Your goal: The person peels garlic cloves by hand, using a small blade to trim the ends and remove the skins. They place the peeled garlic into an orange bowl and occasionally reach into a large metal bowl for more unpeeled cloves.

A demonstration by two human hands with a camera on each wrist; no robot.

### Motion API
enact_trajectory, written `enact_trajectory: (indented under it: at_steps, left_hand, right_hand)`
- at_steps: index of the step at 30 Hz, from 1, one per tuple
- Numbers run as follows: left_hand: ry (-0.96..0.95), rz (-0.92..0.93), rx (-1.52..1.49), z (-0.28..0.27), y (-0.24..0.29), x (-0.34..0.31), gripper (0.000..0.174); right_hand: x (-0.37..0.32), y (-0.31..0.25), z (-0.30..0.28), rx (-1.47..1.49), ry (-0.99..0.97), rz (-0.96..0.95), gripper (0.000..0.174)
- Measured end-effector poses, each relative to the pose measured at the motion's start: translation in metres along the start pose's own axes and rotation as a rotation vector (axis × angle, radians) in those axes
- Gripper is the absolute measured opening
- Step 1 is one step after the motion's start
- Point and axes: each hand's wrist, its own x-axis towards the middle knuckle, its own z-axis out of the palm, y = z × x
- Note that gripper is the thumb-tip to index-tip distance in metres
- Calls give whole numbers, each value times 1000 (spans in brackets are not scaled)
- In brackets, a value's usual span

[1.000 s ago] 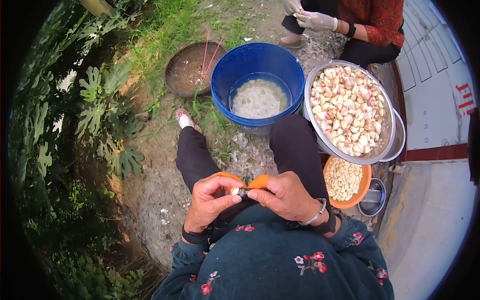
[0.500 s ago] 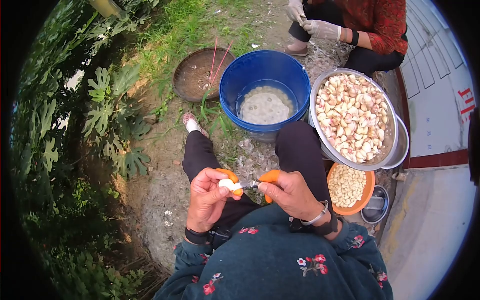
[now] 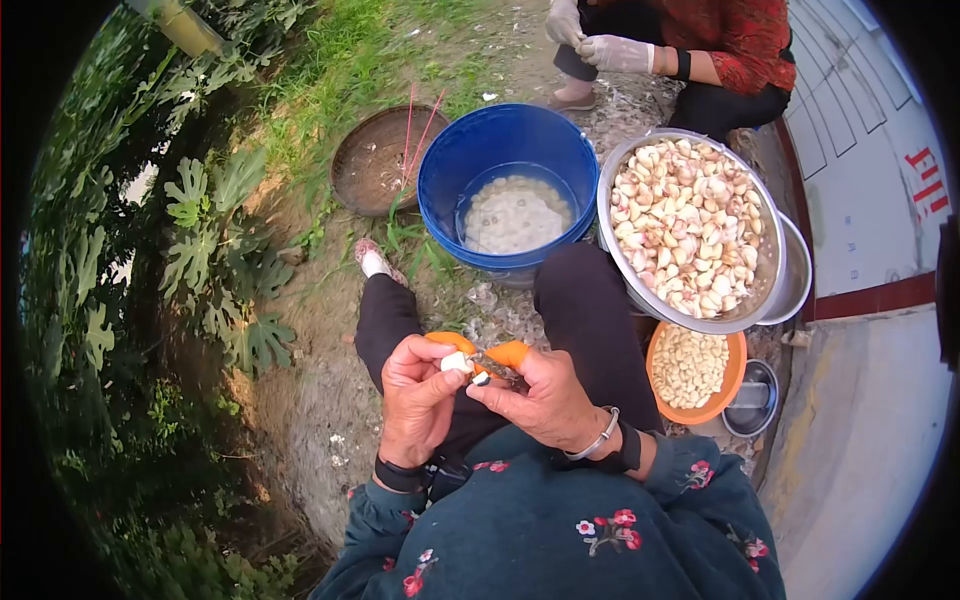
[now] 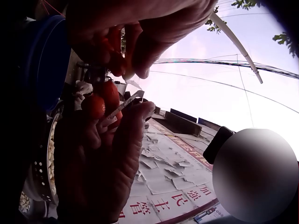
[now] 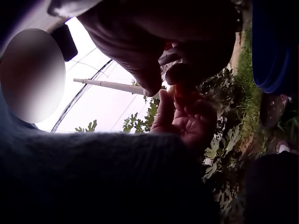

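Observation:
In the head view, my left hand (image 3: pixel 412 405) pinches a pale garlic clove (image 3: pixel 455 362) between thumb and fingers. My right hand (image 3: pixel 552 402) grips a small knife (image 3: pixel 496 366), its blade pointing at the clove. Orange covers (image 3: pixel 508 353) sit on some fingers of both hands. By the right thumb shows a small white bit with a dark edge (image 3: pixel 481 379). The left wrist view catches the thin blade (image 4: pixel 122 108) between the two hands. Both hands are close together over the lap; the knife's handle is mostly hidden in the right hand.
Ahead stands a blue bucket (image 3: pixel 432 170) with pale cloves in liquid. To its right, a metal colander (image 3: pixel 772 260) holds unpeeled garlic cloves; below it are an orange basin (image 3: pixel 738 365) of peeled ones and a small metal bowl (image 3: pixel 768 398). A wicker basket (image 3: pixel 350 165) and another person (image 3: pixel 735 60) are farther off.
The hands parted slightly, baring the white clove and the blade, then closed together again. The right hand moved left toward the clove. The head view shifted a little.

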Motion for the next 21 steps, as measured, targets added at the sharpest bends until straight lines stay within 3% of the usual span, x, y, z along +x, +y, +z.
enact_trajectory:
  at_steps: [8, 15, 21]
  left_hand:
    - [-70, -20, 50, 5, -10, 5, 28]
    - [-108, -149, -50, 0, -16, 10, 29]
    - [-110, -230, -66, 6, -14, 15, 33]
  right_hand:
    - [-3, 15, -5, 23, 119, -40, 19]
    - [-1, 24, -9, -85, 142, -127, 14]
    - [0, 16, -14, 126, 189, 46, 10]
